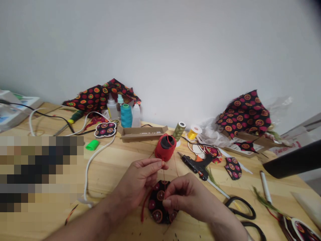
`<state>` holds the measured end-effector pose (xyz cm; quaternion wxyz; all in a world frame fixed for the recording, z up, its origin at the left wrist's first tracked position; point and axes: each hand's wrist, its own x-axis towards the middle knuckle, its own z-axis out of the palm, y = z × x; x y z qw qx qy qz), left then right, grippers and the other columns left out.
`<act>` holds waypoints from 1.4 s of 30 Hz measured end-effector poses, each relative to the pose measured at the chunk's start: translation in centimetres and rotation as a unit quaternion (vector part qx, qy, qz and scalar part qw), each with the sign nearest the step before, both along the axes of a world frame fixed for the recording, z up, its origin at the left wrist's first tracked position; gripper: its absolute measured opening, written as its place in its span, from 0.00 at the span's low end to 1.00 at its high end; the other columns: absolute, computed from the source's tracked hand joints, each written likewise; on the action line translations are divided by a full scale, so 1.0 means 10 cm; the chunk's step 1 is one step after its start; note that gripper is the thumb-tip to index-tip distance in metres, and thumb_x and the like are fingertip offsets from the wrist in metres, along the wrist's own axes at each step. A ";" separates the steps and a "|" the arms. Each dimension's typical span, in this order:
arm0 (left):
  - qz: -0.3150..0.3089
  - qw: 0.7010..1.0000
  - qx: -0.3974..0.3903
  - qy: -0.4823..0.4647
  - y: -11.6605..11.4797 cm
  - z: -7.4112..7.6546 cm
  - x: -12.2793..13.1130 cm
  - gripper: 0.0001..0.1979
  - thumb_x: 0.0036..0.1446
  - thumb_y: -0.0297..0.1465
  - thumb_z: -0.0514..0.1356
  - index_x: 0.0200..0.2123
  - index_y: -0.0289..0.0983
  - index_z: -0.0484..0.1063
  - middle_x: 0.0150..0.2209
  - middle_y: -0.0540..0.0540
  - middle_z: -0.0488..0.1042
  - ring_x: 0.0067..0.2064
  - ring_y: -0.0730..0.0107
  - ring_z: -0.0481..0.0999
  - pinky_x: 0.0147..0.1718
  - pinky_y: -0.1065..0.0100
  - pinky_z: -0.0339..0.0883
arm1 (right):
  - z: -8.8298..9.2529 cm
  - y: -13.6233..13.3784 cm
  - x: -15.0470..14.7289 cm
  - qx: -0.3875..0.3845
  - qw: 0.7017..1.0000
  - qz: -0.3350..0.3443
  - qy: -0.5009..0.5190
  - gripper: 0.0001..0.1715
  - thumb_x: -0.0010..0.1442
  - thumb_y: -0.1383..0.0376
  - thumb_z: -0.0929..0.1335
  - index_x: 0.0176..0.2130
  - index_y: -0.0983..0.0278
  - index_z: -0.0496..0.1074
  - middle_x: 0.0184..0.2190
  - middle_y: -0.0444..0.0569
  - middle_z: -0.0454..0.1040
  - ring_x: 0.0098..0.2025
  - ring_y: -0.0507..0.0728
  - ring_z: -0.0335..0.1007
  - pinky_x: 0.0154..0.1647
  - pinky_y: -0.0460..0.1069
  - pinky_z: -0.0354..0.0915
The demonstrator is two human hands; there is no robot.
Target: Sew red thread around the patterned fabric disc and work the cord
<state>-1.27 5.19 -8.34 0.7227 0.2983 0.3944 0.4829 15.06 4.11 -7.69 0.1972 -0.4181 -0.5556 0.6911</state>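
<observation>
My left hand (145, 175) is closed in a pinch on a thin red thread (164, 174), just in front of a red thread spool (163, 152) with a dark top. Lower and to the right, my right hand (189, 197) pinches the same thread with thumb and forefinger. Below both hands lies a dark, rounded fabric-covered piece (157, 204) with red and orange circles, partly hidden by my right fingers. A thicker red cord (142, 211) hangs along its left side.
A black glue gun (197, 165) and black-handled scissors (242, 207) lie to the right. Behind stand a cardboard tray (142, 134), a teal thread cone (126, 115), an olive spool (179, 130) and a yellow spool (193, 133). A white cable (88, 167) runs on the left.
</observation>
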 end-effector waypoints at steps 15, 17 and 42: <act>-0.007 0.998 -0.021 -0.052 -0.02 0.05 0.00 0.08 0.47 0.27 0.62 0.33 0.31 0.76 0.19 0.53 0.63 0.19 0.84 0.52 0.16 0.77 0.46 | 0.07 0.00 0.05 0.002 0.996 -0.013 0.089 0.06 0.44 0.65 0.73 0.24 0.67 0.76 0.20 0.43 0.72 0.20 0.46 0.64 0.23 0.41 0.62; -0.007 0.999 -0.014 -0.048 -0.01 0.04 -0.01 0.07 0.47 0.27 0.62 0.31 0.30 0.76 0.22 0.51 0.66 0.19 0.85 0.52 0.16 0.78 0.46 | 0.06 0.00 0.06 0.012 0.997 -0.008 0.072 0.07 0.45 0.64 0.73 0.25 0.67 0.76 0.19 0.43 0.72 0.20 0.45 0.64 0.22 0.41 0.61; -0.059 0.998 0.011 0.009 -0.04 -0.02 0.04 0.07 0.46 0.30 0.64 0.27 0.32 0.77 0.14 0.56 0.56 0.18 0.82 0.47 0.17 0.73 0.38 | -0.02 0.06 -0.08 0.257 0.910 -0.290 0.148 0.05 0.47 0.71 0.71 0.27 0.60 0.77 0.25 0.44 0.75 0.29 0.51 0.69 0.32 0.46 0.66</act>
